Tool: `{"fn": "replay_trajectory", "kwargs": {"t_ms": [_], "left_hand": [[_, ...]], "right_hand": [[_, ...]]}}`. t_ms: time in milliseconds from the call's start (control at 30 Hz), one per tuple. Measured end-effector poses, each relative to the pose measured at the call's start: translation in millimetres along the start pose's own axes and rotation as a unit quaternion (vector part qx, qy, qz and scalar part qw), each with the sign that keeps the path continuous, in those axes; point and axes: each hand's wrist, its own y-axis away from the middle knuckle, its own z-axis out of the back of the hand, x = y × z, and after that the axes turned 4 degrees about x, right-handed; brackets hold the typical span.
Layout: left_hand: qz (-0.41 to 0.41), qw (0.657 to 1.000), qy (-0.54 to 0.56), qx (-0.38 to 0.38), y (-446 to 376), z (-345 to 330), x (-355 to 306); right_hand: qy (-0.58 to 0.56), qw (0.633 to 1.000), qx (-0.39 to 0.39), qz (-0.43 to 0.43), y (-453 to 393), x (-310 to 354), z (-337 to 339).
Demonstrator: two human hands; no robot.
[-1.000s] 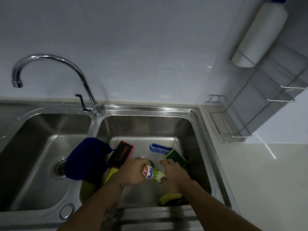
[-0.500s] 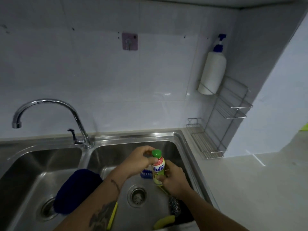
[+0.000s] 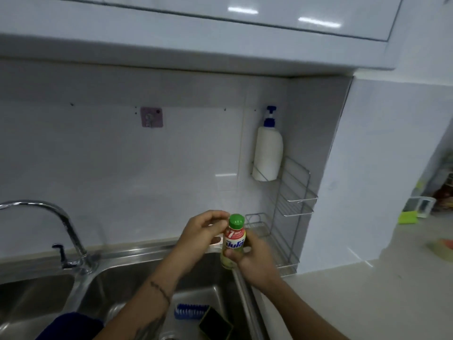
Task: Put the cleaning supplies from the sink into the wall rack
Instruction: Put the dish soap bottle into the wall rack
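Observation:
A small dish-soap bottle with a green cap and a red-and-white label stands upright above the sink's right rim. My right hand grips its lower body. My left hand touches its neck just under the cap. The wire wall rack hangs in the corner behind and to the right of the bottle, with three tiers. A white pump bottle sits in its top tier. In the sink below lie a blue brush, a green sponge and a blue cloth.
A curved chrome tap rises at the left between the two basins. A white counter runs to the right, with a green item and other small things at its far end. Cabinets hang overhead.
Both hands have lifted the soap bottle out of the basin, turned it upright and carried it up and right toward the rack. My view has tilted upward.

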Motion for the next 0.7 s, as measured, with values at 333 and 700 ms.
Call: {"fn": "replay_trajectory", "kwargs": {"t_ms": [333, 700], "left_hand": [[-0.132, 0.99, -0.044, -0.01, -90.0, -71.5, -128.3], [-0.064, 0.986, -0.15, -0.04, -163.1, -116.1, -109.3]], "right_hand": [[0.034, 0.987, -0.083, 0.137, -97.9, 55.2, 142.1], [0.097, 0.991, -0.078, 0.042, -154.9, 10.8, 172.3]]}}
